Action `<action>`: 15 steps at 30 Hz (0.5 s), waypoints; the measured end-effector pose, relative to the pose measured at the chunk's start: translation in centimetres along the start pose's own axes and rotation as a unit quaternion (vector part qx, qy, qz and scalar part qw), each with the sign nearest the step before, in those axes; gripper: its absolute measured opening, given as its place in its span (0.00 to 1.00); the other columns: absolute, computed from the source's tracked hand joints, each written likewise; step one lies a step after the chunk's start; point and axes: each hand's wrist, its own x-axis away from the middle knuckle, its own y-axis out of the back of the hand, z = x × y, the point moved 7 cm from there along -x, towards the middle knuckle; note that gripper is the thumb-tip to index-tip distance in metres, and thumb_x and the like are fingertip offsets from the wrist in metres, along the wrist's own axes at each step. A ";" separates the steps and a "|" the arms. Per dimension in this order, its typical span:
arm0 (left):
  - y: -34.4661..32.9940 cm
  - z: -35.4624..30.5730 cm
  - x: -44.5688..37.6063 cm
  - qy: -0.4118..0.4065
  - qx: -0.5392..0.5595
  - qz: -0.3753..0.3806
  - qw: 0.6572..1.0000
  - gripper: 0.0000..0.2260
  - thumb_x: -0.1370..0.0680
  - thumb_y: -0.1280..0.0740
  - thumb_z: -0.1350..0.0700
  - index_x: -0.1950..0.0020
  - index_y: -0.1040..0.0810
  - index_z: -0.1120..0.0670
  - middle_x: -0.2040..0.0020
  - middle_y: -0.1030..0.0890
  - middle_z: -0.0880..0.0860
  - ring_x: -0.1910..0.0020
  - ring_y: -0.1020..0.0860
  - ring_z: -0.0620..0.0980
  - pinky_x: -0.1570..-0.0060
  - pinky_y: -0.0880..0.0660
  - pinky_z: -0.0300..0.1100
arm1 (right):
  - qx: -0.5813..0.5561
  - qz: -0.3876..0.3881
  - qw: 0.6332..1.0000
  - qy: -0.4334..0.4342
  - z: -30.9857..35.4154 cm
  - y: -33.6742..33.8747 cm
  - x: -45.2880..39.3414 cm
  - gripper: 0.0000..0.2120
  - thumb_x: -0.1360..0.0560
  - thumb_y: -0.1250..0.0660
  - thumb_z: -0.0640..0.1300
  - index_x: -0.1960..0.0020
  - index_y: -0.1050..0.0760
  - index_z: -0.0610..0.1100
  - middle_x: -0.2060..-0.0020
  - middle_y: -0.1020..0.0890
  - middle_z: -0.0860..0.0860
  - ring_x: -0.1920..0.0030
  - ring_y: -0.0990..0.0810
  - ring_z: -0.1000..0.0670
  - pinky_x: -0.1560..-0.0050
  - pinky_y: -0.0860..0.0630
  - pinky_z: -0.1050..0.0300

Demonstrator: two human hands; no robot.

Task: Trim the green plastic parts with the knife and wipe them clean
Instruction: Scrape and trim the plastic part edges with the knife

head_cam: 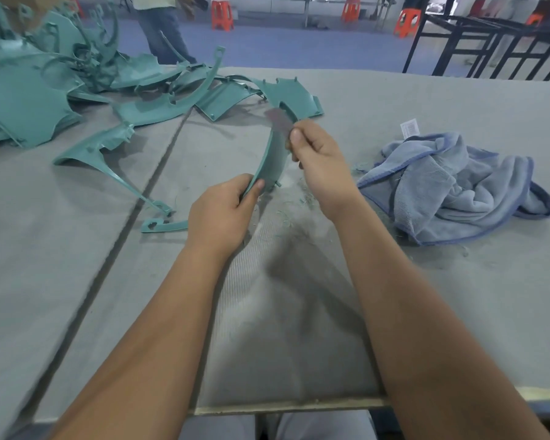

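Note:
A curved green plastic part is held above the grey table. My left hand grips its near end, thumb on top. My right hand pinches a small dark knife blade against the part's upper right edge; the blade is blurred. Green shavings lie on the table under the part. A crumpled blue cloth lies to the right of my right hand, untouched.
A pile of green plastic parts fills the far left of the table, with loose pieces reaching toward the middle. A person stands beyond the table. Orange stools and black frames stand behind.

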 end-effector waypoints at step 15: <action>-0.2 -0.1 0.1 -0.007 0.000 0.022 1.000 0.18 0.18 0.42 0.45 0.63 0.33 0.55 0.73 0.31 0.51 0.70 0.31 0.48 0.71 0.39 0.44 | 0.022 0.005 1.000 -0.008 0.5 0.0 -1.3 0.10 0.18 0.45 0.42 0.58 0.32 0.45 0.66 0.33 0.53 0.65 0.37 0.55 0.64 0.38 0.62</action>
